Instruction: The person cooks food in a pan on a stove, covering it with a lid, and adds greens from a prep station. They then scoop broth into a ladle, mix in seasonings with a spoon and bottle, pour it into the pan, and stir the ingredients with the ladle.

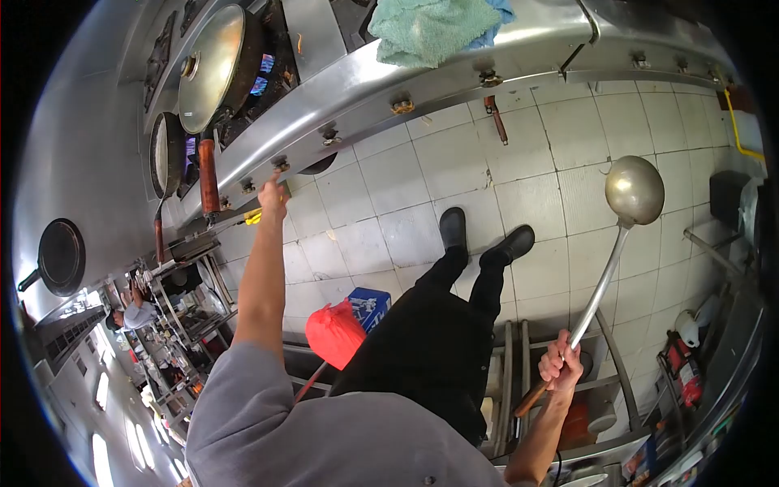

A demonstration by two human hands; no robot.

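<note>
My left hand (273, 196) reaches out to the stove front, its fingers closed at a stove knob (281, 165). In my right hand (561, 362) is a large metal ladle (634, 191), gripped by its long handle with the round bowl held out over the floor. On the burners beyond my left hand stands a frying pan with a wooden handle, covered by a domed metal lid (213, 69). Blue flame (260, 84) shows beside it. A second pan (166, 154) sits on a neighbouring burner, also over flame.
A green towel (434, 31) lies on the stove's steel edge. A black pan (62, 256) is at the far left. Beside my legs are a red cloth (335, 333) and a blue box (371, 307). Metal racks (617, 365) stand at the right. Another person (138, 315) is far off.
</note>
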